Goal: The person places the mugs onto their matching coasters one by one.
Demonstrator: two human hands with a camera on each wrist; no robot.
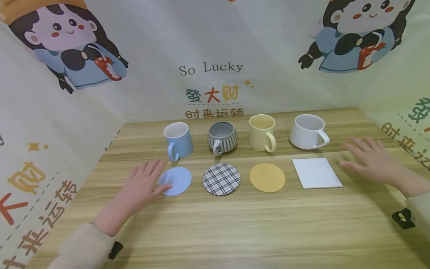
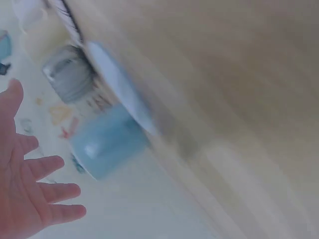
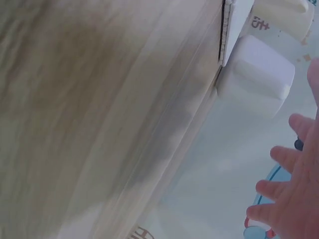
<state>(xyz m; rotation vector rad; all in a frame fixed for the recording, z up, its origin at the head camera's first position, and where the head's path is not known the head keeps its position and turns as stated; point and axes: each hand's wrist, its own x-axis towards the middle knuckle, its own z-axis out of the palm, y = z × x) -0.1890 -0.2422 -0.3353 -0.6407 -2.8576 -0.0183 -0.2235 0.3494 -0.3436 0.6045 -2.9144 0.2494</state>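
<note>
Printed cloth (image 1: pixel 151 45) hangs behind the wooden tabletop (image 1: pixel 215 228), where we take the plaid coaster (image 1: pixel 221 179) as our landmark. Straight behind it we see the striped cup (image 1: pixel 226 142); behind it to the left stands the blue mug (image 1: pixel 180 141), behind it to the right the yellow mug (image 1: pixel 259 136) and, farther right, the white mug (image 1: pixel 305 135). Level with it lie the blue coaster (image 1: pixel 179 178) on its left, then the yellow coaster (image 1: pixel 267 178) and the white square coaster (image 1: pixel 317 173) on its right. Left of it, the left hand (image 1: pixel 142 183) overlaps the blue coaster in our view, fingers spread, holding nothing; touching, we cannot tell. Well to its right, the right hand (image 1: pixel 373 160) is likewise spread and holds nothing. We judge the mugs and cup stiff, smooth, fairly heavy and breakable, best taken by their handles; the coasters look thin and light, best pinched at the edge.
</note>
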